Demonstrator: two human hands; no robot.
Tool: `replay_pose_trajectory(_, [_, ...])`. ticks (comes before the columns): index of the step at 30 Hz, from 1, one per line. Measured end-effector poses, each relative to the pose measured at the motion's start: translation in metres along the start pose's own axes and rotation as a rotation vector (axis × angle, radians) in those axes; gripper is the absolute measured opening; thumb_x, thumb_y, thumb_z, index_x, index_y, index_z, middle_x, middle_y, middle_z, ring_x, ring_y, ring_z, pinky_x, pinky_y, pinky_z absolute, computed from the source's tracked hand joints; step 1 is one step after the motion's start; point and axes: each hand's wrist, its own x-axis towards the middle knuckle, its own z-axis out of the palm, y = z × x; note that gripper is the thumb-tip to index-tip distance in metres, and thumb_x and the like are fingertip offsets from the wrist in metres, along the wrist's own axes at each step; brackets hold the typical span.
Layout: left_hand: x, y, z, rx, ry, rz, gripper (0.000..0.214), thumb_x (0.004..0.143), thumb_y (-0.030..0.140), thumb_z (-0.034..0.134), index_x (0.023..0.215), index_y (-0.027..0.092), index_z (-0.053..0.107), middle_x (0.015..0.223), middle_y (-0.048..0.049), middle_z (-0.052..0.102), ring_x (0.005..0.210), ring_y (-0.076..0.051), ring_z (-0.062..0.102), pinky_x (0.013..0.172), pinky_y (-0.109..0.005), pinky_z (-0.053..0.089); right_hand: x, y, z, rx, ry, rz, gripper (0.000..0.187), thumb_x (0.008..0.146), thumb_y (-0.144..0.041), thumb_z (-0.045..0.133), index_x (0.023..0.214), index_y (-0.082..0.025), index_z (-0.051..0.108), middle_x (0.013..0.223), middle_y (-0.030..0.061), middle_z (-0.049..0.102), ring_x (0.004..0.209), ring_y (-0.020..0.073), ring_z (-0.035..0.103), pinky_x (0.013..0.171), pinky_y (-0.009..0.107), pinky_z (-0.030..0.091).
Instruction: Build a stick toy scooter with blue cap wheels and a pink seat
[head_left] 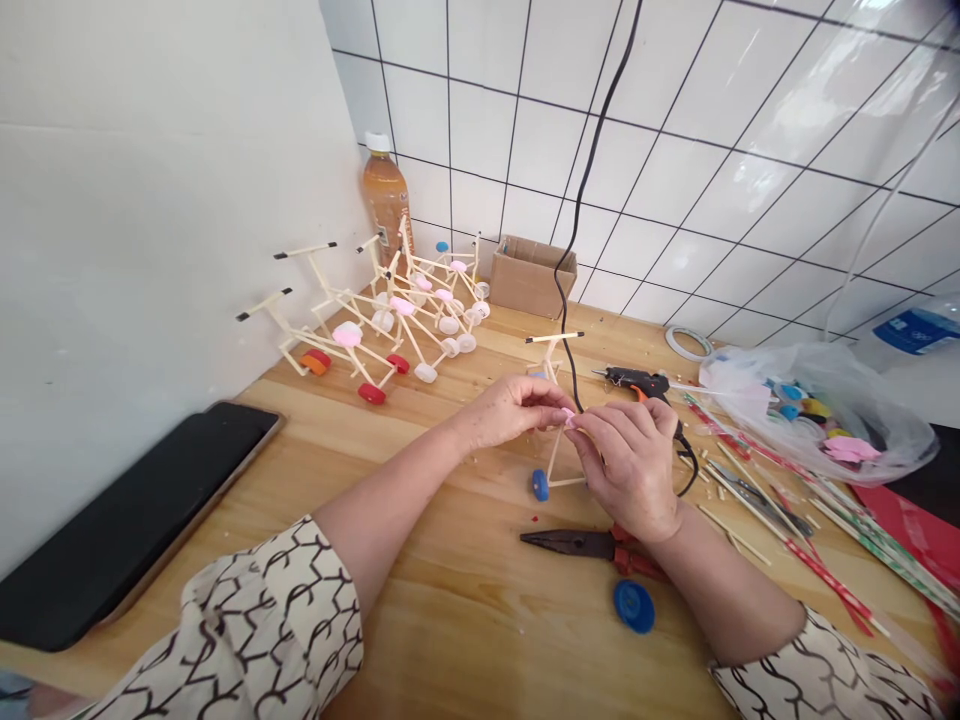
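Observation:
In the middle of the table stands a small tricycle model made of thin wooden sticks [566, 483], with a black-tipped handlebar [553, 338] and a blue bottle-cap wheel [540, 485]. My left hand [514, 410] pinches a small pink piece [568, 417] at the model's seat. From the other side, the fingers of my right hand [634, 465] close on the same pink piece and cover part of the frame. Below my right wrist lie red-handled long-nose pliers [574, 542] and a loose blue bottle cap [634, 606].
Several finished stick tricycles [346, 335] with pink seats stand back left, before a drink bottle [386, 195] and a cardboard box [531, 277]. A glue gun [637, 380], scissors [757, 497], tape roll [688, 343] and plastic bag of caps [892, 400] lie right. A phone [142, 510] lies left.

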Motion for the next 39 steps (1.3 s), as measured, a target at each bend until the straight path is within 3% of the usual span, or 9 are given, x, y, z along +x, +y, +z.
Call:
replay_pose_trajectory(26, [0.003,-0.007,0.002,-0.125,0.007,0.028,0.017,0.072,0.027,0.066,0.078,0.011,0.064,0.065,0.0014,0.056,0.057,-0.007,0.047,0.056,-0.022,0.039,0.002,-0.01,0.007,-0.193,0.06,-0.13,0.011,0.082,-0.011,0.055,0.076,-0.019,0.054,0.069,-0.0008,0.069,0.07,0.014,0.058,0.079,0.037,0.031])
replay_pose_trajectory(30, [0.002,-0.005,0.002,-0.122,-0.013,0.027,0.016,0.074,0.026,0.064,0.08,0.011,0.064,0.066,0.0011,0.057,0.059,-0.007,0.048,0.056,-0.021,0.04,0.001,-0.007,0.002,-0.136,0.045,-0.093,0.004,0.081,-0.016,0.059,0.082,-0.018,0.055,0.072,0.0006,0.07,0.071,0.0152,0.058,0.077,0.037,0.032])
replay_pose_trajectory(34, [0.001,-0.002,0.002,-0.071,-0.038,0.009,0.016,0.076,0.026,0.062,0.081,0.011,0.064,0.069,-0.0004,0.059,0.059,-0.007,0.048,0.057,-0.022,0.04,0.001,0.0,-0.004,-0.087,0.026,-0.053,0.009,0.079,-0.02,0.063,0.085,-0.017,0.056,0.077,0.0025,0.071,0.072,0.0173,0.059,0.075,0.038,0.033])
replay_pose_trajectory(39, [0.001,-0.002,0.002,-0.082,-0.044,0.012,0.014,0.077,0.025,0.061,0.081,0.011,0.063,0.069,0.0006,0.057,0.059,-0.007,0.047,0.057,-0.021,0.04,0.001,0.003,-0.004,-0.096,0.034,-0.111,0.01,0.079,-0.016,0.064,0.086,-0.018,0.057,0.078,0.0011,0.071,0.073,0.018,0.059,0.075,0.039,0.032])
